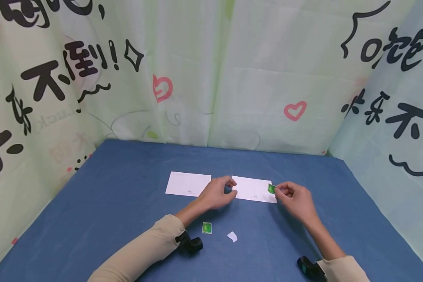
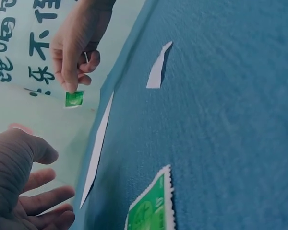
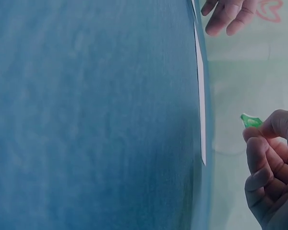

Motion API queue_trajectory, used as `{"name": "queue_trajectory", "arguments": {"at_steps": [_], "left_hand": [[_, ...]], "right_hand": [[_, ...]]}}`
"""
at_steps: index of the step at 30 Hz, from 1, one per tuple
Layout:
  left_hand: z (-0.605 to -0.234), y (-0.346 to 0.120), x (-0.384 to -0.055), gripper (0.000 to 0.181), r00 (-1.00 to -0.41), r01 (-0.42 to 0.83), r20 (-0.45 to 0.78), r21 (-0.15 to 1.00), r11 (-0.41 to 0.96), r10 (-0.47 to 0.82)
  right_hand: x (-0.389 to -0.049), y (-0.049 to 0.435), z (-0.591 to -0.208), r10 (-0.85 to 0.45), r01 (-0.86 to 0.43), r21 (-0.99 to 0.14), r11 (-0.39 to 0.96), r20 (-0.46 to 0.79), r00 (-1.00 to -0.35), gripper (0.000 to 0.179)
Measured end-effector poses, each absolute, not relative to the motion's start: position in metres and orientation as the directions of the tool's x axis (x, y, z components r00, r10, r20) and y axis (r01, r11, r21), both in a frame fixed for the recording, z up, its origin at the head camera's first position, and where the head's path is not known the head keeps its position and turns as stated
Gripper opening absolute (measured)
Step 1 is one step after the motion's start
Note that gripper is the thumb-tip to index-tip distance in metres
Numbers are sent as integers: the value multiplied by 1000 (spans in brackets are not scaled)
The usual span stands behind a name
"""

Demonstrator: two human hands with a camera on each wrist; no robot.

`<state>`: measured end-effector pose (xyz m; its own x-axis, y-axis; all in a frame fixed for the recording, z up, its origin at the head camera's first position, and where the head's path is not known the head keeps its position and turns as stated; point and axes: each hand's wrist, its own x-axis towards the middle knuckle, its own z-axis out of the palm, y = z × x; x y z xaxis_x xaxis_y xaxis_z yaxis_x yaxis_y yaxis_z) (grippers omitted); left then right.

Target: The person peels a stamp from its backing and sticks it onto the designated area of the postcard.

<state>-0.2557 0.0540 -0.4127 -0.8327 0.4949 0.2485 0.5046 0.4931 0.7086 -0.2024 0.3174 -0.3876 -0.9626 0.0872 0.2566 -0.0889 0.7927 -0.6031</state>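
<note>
Between thumb and fingertips my right hand [image 1: 296, 199] pinches a small green postage stamp [image 1: 271, 188], which overlaps the right end of a white card [image 1: 250, 188] in the head view. The right wrist view shows that stamp [image 3: 251, 121] held above the table, slightly bent. My left hand [image 1: 217, 193] hovers by the card's left end, thumb and fingers apart and holding nothing; the left wrist view shows its fingers [image 2: 43, 199] spread. Another green stamp [image 1: 206, 228] with a white perforated border lies on the cloth, nearer the body.
A second white card [image 1: 187, 184] lies to the left, partly behind the left hand. A torn white paper scrap [image 1: 232, 236] is right of the loose stamp. Blue cloth [image 1: 134, 203] covers the table; printed curtains [image 1: 268, 58] hang behind and at both sides.
</note>
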Motion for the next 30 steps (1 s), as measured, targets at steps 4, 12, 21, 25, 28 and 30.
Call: {"name": "queue_trajectory", "arguments": {"at_steps": [4,12,21,25,28,30], "left_hand": [[-414,55,-258,28,-832,509,243,693,511,498],[-417,58,-265,31,-834,511,241,676,531,497],[-419,59,-270,33,-833,517,242,662,543,498],[-420,59,-272,33,-832,520,240,653,551,501],[-421,61,-274,32,-832,524,241,640,563,500],[-422,62,-275,33,-833,524,239,630,574,498]], "right_hand": [[-206,320,-389,99,-65,-618,784,228,-969,19],[-215,327,-394,122,-23,-633,774,184,-975,20],[-223,333,-397,112,-9,-642,767,148,-983,20],[-225,332,-396,120,11,-648,762,124,-985,21],[-227,332,-396,119,14,-650,760,119,-986,21],[-228,332,-395,116,11,-648,761,118,-986,21]]}}
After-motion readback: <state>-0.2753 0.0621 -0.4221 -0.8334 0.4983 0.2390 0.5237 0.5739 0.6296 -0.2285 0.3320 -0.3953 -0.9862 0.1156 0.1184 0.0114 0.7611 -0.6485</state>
